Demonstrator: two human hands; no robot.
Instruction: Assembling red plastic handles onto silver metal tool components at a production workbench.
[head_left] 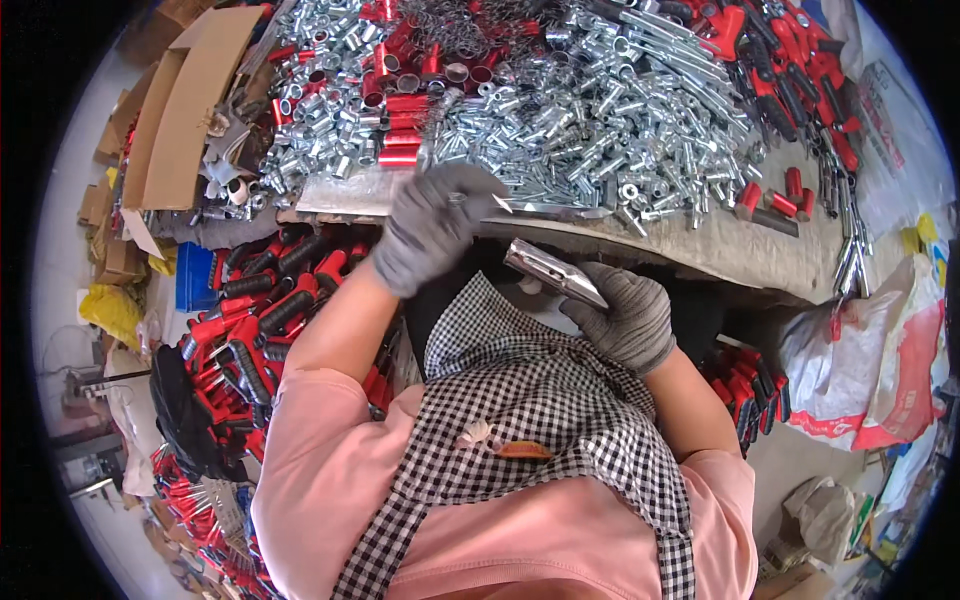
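My right hand point(632, 312), in a grey knit glove, grips a shiny chrome metal tube point(553, 270) with a slot along its side. The tube's far end points up and left, below the bench edge and above my lap. My left hand point(430, 228), also gloved, is over the front edge of the bench and slightly blurred. Its fingers are curled, and a small shiny bit shows among them; what it is stays unclear. Just beyond that hand lie red metal sleeves point(400, 140) and a wide heap of small silver metal fittings point(560, 130).
Loose red cylinders point(775, 200) lie at the bench's right. Red tools with black grips point(290, 280) are piled below on the left, more at far right. Cardboard boxes point(190, 110) stand left, a blue bin point(195, 278) below them. White and red sacks point(870, 350) sit right.
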